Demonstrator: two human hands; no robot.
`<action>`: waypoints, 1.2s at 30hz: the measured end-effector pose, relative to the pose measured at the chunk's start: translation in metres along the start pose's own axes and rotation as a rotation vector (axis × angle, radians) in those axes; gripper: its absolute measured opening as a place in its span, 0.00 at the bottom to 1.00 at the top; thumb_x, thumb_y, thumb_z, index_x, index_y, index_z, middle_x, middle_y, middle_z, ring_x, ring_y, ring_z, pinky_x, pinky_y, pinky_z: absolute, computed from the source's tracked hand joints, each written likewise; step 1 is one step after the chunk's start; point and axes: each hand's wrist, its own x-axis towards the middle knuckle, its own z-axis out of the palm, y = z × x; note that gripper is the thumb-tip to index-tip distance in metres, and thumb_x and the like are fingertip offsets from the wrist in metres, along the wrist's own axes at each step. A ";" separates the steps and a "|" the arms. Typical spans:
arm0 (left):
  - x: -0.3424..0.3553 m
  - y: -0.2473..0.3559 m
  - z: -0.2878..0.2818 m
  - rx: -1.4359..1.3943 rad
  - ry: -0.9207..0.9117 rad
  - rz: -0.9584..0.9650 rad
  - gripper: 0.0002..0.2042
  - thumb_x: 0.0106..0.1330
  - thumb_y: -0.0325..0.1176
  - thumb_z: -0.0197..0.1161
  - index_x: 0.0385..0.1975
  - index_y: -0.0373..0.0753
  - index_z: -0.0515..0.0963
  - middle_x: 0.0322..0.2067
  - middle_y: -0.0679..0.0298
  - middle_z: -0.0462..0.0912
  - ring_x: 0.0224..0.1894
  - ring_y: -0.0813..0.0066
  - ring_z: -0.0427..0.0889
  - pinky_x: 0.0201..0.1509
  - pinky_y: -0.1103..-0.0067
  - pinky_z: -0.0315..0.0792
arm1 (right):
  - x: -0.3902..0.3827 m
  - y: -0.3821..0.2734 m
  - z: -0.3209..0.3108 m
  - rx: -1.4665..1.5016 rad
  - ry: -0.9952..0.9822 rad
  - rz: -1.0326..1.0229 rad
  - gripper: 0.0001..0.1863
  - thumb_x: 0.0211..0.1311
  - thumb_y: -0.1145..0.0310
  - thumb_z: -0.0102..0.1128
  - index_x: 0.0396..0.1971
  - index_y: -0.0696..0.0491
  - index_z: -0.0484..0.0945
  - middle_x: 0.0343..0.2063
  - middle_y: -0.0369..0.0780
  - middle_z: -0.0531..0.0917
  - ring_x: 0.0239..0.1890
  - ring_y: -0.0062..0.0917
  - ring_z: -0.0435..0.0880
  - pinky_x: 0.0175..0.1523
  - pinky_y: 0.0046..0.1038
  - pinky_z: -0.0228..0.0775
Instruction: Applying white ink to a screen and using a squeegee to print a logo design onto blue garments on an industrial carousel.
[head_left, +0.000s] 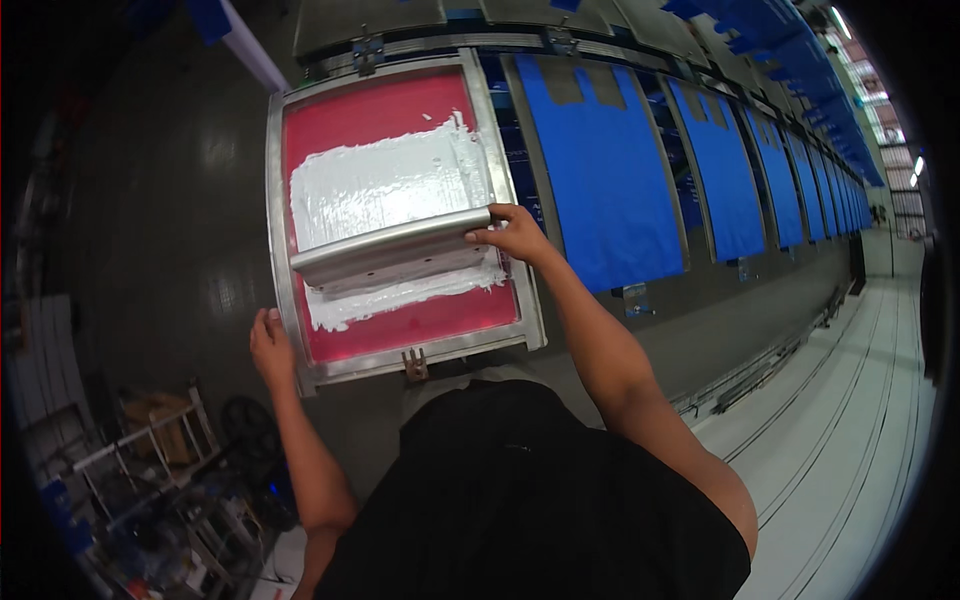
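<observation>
In front of me lies a screen-printing frame [278, 215] with a metal rim and a red mesh. Thick white ink [375, 185] covers much of the mesh, with ragged edges. Across it rests a long metal squeegee [390, 247], slightly higher at its right end. My right hand [515, 236] pinches that right end between thumb and fingers. Beside the frame's lower left edge is my left hand [271, 348], fingers loosely bent and apart, holding nothing; whether it touches the rim I cannot tell. The squeegee's lower edge meets the ink.
To the right, a long row of boards carries blue cut fabric pieces [605, 180]. A metal clamp [415, 363] sits at the frame's near edge, another [368, 52] at its far edge. Racks and a fan-like round object [250, 430] stand at lower left. More blue pieces hang at upper right.
</observation>
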 end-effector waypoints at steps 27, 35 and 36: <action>-0.010 -0.041 0.105 -0.549 -0.254 -0.137 0.20 0.69 0.36 0.56 0.56 0.32 0.72 0.47 0.51 0.82 0.50 0.71 0.79 0.55 0.78 0.70 | -0.014 0.005 -0.022 0.139 0.081 0.188 0.17 0.44 0.72 0.73 0.37 0.59 0.83 0.32 0.38 0.84 0.37 0.21 0.81 0.46 0.24 0.73; -0.012 -0.036 0.114 -0.559 -0.273 -0.156 0.18 0.69 0.37 0.56 0.56 0.36 0.74 0.44 0.52 0.83 0.47 0.71 0.81 0.50 0.77 0.71 | -0.007 0.043 -0.028 0.068 0.126 0.159 0.19 0.44 0.68 0.76 0.38 0.57 0.83 0.30 0.36 0.82 0.32 0.19 0.79 0.40 0.23 0.72; -0.012 -0.035 0.113 -0.584 -0.289 -0.129 0.18 0.69 0.37 0.56 0.56 0.37 0.74 0.44 0.52 0.83 0.47 0.70 0.81 0.51 0.77 0.71 | -0.007 0.044 -0.029 0.075 0.135 0.194 0.20 0.44 0.68 0.76 0.38 0.58 0.83 0.30 0.36 0.82 0.33 0.21 0.80 0.42 0.25 0.73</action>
